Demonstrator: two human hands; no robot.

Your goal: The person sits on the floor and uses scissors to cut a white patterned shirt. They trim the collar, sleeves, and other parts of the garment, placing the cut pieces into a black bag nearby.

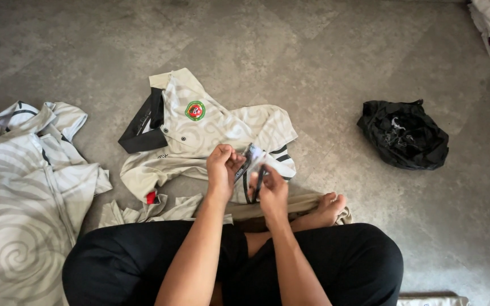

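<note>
From the head camera, we sit cross-legged on the floor point(324, 51). Our left hand point(222, 164) and right hand point(270, 190) pinch a small dark tag point(254, 161) between them, just above a cream jersey point(211, 127). A black bag point(404, 133) lies well apart.

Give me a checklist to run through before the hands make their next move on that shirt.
1. Left hand has a grip on the shirt's edge: ok.
2. Right hand holds a small dark tool: ok, though its kind cannot be told.
3. Cream shirt lies spread on the floor in front: ok.
4. Bare foot is apart from the hands: ok.
5. Black bag is away from the shirt: ok.
6. Exactly where the tool meets the cloth: cannot tell.
</note>
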